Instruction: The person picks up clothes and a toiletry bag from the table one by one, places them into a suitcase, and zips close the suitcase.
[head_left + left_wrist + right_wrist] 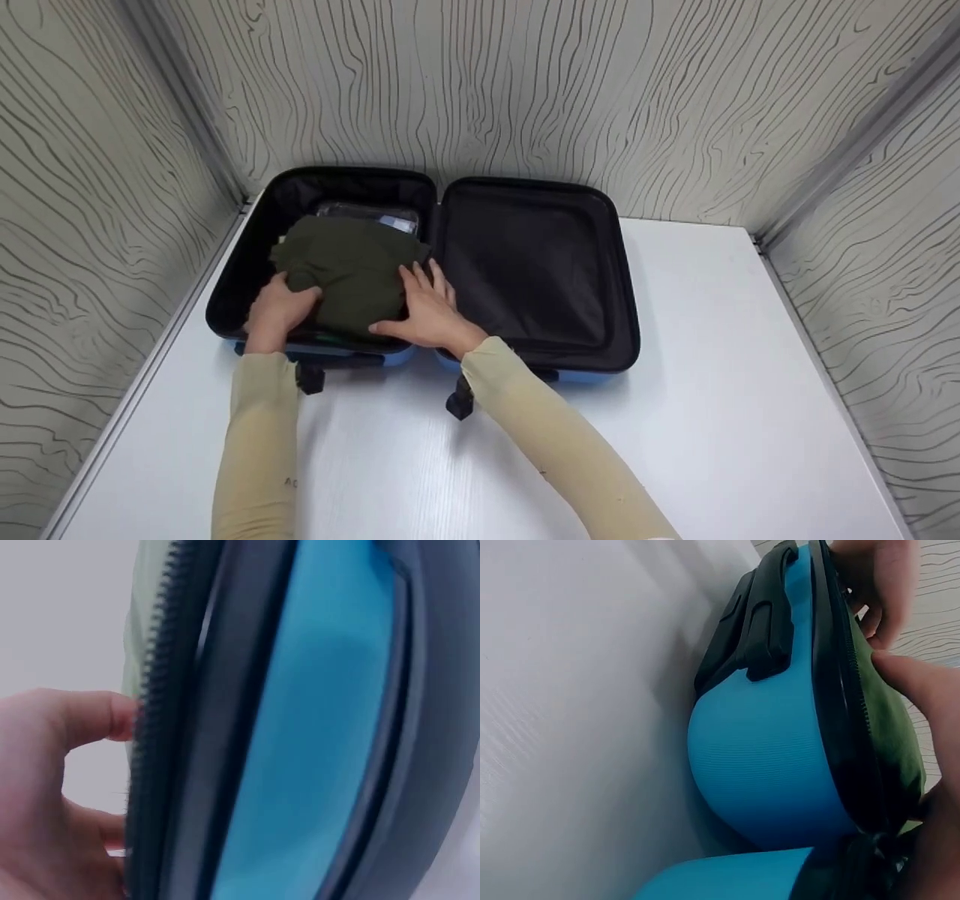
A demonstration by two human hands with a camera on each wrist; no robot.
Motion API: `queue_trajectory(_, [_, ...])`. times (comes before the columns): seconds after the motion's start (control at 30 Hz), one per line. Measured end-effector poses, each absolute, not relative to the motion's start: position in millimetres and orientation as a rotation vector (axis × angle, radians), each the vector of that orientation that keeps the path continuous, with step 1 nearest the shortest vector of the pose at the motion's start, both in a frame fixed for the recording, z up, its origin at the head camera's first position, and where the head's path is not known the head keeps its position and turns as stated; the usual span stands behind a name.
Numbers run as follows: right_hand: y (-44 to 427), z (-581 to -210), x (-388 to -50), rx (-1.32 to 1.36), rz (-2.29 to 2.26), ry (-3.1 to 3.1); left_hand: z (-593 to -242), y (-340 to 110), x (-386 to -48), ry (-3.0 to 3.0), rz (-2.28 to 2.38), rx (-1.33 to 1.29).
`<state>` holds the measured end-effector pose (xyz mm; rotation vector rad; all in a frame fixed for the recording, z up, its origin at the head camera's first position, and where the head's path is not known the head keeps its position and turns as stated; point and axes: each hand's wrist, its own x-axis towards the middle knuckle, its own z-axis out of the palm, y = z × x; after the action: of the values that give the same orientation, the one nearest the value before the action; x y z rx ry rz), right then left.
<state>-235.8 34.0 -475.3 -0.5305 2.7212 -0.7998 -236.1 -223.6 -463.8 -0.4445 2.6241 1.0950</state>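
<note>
Two hands on a green cloth [356,259] in an open suitcase [631,300].
The suitcase lies near the back left corner of the table [720,337], the cloth in its left half, reaching the front edge. The right hand [431,311] rests, fingers spread, on the cloth's right side; the left hand [279,307] bends at its front left corner, whether pinching I cannot tell. Small letters, perhaps "AC", mark the left sleeve [259,435]; a mark on the right sleeve [566,442] is unreadable.
</note>
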Motion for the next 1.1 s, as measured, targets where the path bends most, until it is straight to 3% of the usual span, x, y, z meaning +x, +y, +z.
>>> queue_trajectory(0.33, [61.8,-468.3,-237.4,-0.606,-0.917,2.771,-475.4,-229.0,-221.0,2.933,1.129,-0.399])
queue_trajectory(0.83, [115.9,-468.2,-221.4,-0.691,-1.024,2.866,-495.0,-262.3,-209.6,2.796,1.317,-0.961])
queue_trajectory(1.1, [165.2,-468.6,-210.7,-0.589,-1.194,2.931,-509.3,-272.3,-205.6,2.701,1.441,-1.040])
